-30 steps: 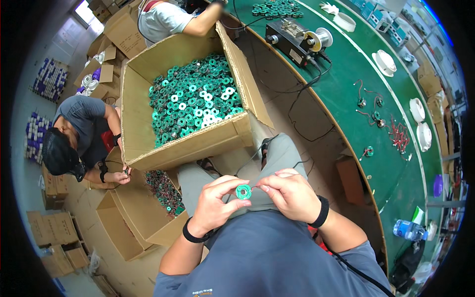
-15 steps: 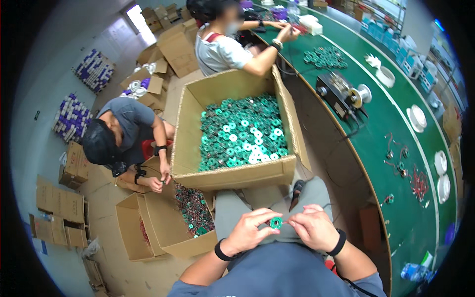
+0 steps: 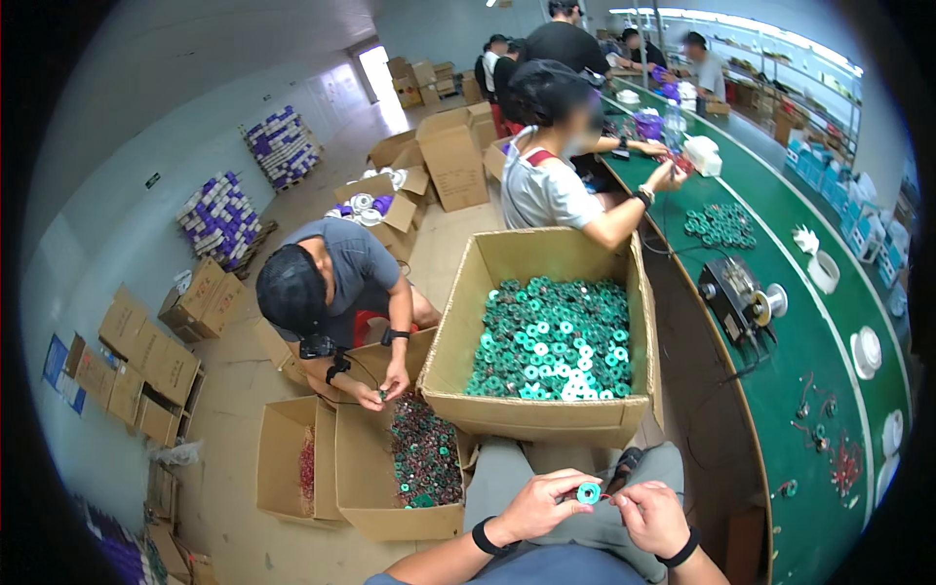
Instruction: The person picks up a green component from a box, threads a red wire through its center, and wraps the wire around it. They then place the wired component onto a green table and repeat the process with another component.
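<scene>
Over my lap, my left hand (image 3: 536, 507) pinches a small green ring-shaped part (image 3: 581, 491) by its edge between thumb and fingers. A thin red wire (image 3: 605, 497) runs from the part toward my right hand (image 3: 651, 517). The closed fingertips of that hand grip the wire's end. Just beyond my knees stands a big cardboard box (image 3: 536, 414), holding a heap of similar green ring parts (image 3: 546, 327).
To the right curves a green workbench (image 3: 780, 390) with a black device carrying a spool (image 3: 731, 292), red wires (image 3: 844, 466) and white round parts. A co-worker (image 3: 331, 283) handles small parts above open boxes (image 3: 366, 487) at left; another person (image 3: 556, 175) works at the bench.
My view has tilted up and turned left, so the scene sits farther right and lower. Both hands keep their hold on the ring part and the wire.
</scene>
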{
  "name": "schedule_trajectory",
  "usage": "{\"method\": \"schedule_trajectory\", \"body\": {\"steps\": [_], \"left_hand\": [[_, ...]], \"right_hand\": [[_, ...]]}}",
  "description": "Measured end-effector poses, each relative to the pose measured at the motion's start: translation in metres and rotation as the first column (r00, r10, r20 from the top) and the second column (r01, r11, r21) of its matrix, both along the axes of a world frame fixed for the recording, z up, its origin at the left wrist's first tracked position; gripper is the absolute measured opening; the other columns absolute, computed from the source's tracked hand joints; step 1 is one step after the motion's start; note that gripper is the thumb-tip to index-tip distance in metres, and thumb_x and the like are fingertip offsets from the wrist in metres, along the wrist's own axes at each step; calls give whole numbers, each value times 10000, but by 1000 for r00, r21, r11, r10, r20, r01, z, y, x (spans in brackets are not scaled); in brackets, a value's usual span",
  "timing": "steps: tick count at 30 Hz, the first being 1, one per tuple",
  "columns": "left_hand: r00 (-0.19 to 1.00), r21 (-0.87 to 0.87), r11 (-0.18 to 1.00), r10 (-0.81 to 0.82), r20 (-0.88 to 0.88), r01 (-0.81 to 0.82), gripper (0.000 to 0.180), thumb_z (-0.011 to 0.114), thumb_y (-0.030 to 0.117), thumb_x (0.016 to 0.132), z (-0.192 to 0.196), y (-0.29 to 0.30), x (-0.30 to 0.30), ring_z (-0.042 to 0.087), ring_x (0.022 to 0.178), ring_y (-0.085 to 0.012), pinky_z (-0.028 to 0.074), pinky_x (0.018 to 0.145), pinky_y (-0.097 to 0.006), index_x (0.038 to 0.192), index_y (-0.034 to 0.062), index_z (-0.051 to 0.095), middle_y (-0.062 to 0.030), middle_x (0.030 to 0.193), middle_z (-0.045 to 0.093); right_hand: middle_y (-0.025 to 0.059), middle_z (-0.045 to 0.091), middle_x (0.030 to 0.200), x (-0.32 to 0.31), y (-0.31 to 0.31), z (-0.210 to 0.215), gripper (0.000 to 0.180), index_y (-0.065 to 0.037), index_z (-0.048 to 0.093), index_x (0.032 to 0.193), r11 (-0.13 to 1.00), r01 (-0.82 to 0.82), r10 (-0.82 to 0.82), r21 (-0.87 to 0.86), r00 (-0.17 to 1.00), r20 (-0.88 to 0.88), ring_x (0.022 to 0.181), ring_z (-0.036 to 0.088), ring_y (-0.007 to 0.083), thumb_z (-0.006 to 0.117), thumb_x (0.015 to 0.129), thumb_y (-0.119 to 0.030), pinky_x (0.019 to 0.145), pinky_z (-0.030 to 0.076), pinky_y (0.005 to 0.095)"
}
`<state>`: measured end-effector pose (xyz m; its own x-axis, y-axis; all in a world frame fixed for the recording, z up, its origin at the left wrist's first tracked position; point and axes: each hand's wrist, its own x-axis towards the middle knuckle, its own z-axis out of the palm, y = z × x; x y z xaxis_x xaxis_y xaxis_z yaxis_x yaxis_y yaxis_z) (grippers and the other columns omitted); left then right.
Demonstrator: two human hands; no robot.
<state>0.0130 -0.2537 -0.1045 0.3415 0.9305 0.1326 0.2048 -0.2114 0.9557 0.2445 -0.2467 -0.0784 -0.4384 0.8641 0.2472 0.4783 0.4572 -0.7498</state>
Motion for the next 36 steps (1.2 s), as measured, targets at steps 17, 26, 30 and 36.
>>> {"method": "schedule_trajectory", "body": {"steps": [17,26,30,36], "left_hand": [[998,28,998,-62,-17,62,335,730,130,923,8,-5,1,693,935,-238,546,839,-342,1233,13,680,-113,1104,707],[996,57,995,-80,37,78,349,727,127,930,0,-4,4,667,900,-208,527,827,-326,1256,15,669,-101,1095,698],[996,4,996,-90,-13,90,349,727,125,930,2,-7,3,671,912,-214,529,836,-330,1257,16,669,-101,1096,698],[998,128,990,-54,11,52,333,736,111,912,4,-6,6,681,922,-238,539,844,-344,1225,12,681,-130,1077,702]], "right_hand": [[202,696,876,-3,-10,26,85,-14,695,915,994,-25,28,111,999,-26,890,647,407,617,926,-45,830,506,454],[195,694,872,0,-8,19,110,-22,689,895,994,-24,20,106,999,39,886,645,404,591,934,-55,812,495,463],[206,679,856,-1,-8,22,103,-20,674,869,996,-45,42,83,998,39,874,638,420,584,915,-42,811,492,474],[202,673,838,-4,-10,20,93,-29,673,859,993,-30,30,110,1000,8,824,628,432,600,908,-58,757,486,486]]}}
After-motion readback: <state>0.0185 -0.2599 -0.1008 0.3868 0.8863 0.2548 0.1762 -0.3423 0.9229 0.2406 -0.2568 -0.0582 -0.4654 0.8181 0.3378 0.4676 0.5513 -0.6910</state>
